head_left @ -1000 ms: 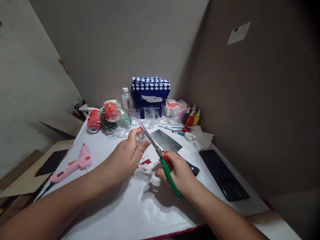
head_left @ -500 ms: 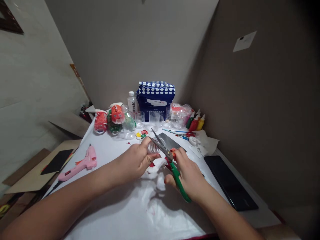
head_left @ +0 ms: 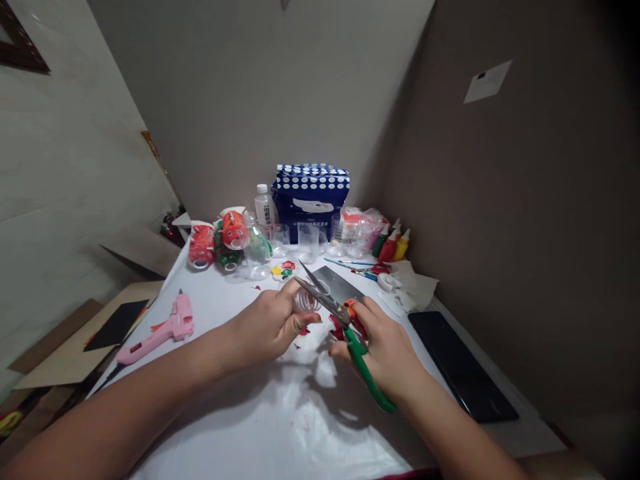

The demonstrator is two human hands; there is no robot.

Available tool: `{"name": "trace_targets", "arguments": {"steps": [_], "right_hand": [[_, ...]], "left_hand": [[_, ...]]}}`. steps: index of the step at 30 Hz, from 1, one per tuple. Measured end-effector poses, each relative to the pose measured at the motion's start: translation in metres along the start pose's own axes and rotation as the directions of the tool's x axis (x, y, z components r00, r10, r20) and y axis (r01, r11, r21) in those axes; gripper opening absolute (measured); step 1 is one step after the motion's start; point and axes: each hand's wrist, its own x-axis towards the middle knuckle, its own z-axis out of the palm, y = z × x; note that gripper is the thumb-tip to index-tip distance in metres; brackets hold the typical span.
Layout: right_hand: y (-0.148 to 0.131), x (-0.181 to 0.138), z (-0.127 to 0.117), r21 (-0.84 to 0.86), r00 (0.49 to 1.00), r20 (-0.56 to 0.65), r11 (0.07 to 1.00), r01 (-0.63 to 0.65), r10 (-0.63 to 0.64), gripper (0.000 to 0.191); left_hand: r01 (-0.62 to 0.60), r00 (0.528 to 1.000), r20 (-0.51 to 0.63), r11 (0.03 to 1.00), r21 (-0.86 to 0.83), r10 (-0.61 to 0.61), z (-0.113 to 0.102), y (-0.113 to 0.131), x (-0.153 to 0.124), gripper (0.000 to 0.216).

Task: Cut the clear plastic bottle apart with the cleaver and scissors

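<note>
Between its thumb and fingers my left hand (head_left: pixel 273 321) grips a small clear plastic piece (head_left: pixel 306 301) with ridged rings, like part of a bottle. My right hand (head_left: pixel 383 347) is closed on a pair of scissors (head_left: pixel 357 347) with green and red handles. The scissor blades are parted and lie at the upper edge of the clear piece; whether they touch it I cannot tell. Under the hands, dark red bits (head_left: pixel 336 327) show on the white-covered table (head_left: pixel 260 427). Behind the blades lies a flat dark grey sheet (head_left: pixel 340 283).
At left lies a pink glue gun (head_left: pixel 160 330). Red and green painted bottle figures (head_left: pixel 203 245) stand at the back left, near a blue bag (head_left: pixel 313 200) and clear cups (head_left: pixel 309 243). Paint bottles (head_left: pixel 389 245) are at the back right. A black phone (head_left: pixel 460 367) lies on the right.
The scissors' green handle has swung outward, down and to the right, and the handles are wider apart. My left hand keeps its hold on the clear piece, which has turned slightly.
</note>
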Motion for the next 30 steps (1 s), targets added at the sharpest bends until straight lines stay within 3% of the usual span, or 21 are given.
{"name": "trace_targets", "arguments": {"steps": [6,11,18,21,25,30], "right_hand": [[0.003,-0.003,0.002,0.018,0.988,-0.126,0.996,0.09,-0.087,0.032],[0.005,-0.003,0.003,0.001,0.963,-0.209,0.985,0.174,-0.17,0.035],[0.006,-0.003,0.005,0.063,0.948,-0.222,0.967,0.247,-0.227,0.036],[0.006,0.0,0.009,0.113,0.958,-0.215,0.969,0.218,-0.19,0.038],[0.005,0.003,0.017,0.165,0.971,-0.228,0.979,0.117,-0.077,0.04],[-0.001,0.002,0.024,0.201,0.991,-0.122,0.979,-0.034,0.06,0.038]], "left_hand": [[-0.125,0.992,0.001,0.992,0.031,0.125,-0.008,0.007,0.0,0.032],[-0.13,0.991,-0.032,0.991,0.015,0.13,-0.013,0.011,-0.003,0.03],[-0.177,0.979,0.078,0.974,-0.141,0.189,-0.024,0.009,-0.005,0.036],[-0.16,0.987,-0.002,0.985,-0.071,0.16,-0.022,0.009,-0.004,0.035],[-0.014,0.984,-0.176,1.0,-0.027,0.009,-0.013,0.008,0.001,0.033],[0.086,0.958,-0.269,0.994,-0.063,-0.1,-0.004,0.011,0.004,0.03]]}}
